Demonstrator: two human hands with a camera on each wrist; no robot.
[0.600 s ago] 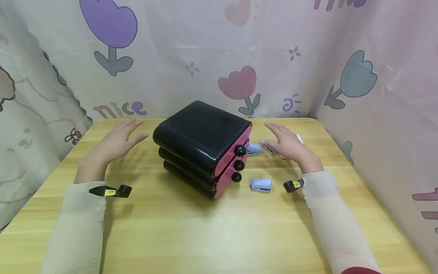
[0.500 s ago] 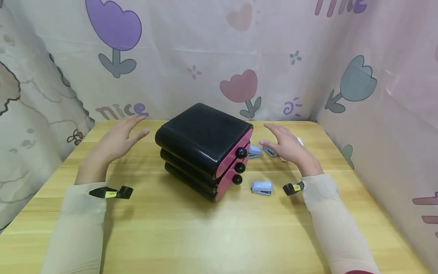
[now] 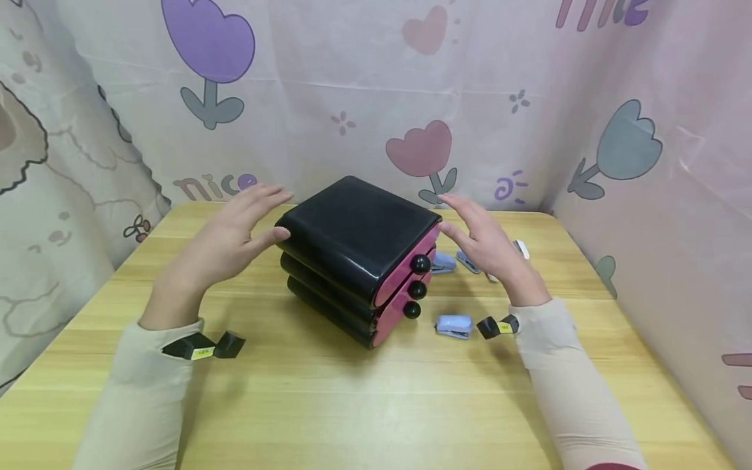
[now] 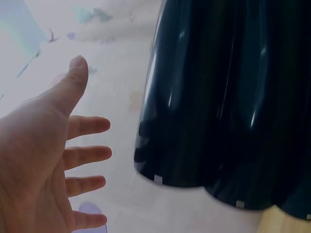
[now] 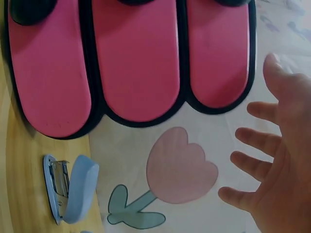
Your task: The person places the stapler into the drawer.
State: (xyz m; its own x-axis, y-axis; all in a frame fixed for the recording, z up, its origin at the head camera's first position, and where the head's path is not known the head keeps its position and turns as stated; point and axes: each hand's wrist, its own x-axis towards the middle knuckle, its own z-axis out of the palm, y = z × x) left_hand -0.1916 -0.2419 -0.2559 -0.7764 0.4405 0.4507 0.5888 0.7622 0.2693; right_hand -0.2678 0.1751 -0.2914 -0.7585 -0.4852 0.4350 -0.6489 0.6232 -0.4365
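Observation:
A black storage box with three stacked pink-fronted drawers [image 3: 358,228] stands at an angle on the table, its round black knobs facing right. My left hand [image 3: 226,241] is raised at its left side, fingers spread; the left wrist view shows a gap between that hand [image 4: 43,150] and the box's black side [image 4: 194,97]. On the other side my right hand [image 3: 484,238] is held up near the top right corner, fingers extended. In the right wrist view this hand [image 5: 272,145] is apart from the pink drawer fronts [image 5: 136,63]. Both hands hold nothing.
A light blue stapler [image 3: 454,325] lies in front of the knobs. Behind the box's right side are another blue stapler [image 3: 443,262], a third one [image 3: 468,262] and a white object [image 3: 521,249] partly hidden by my right hand. A patterned curtain [image 3: 329,85] hangs behind the table.
Both hands have moved inward toward the box, the left one to the right and the right one slightly left and up. The box and staplers keep their places on the table.

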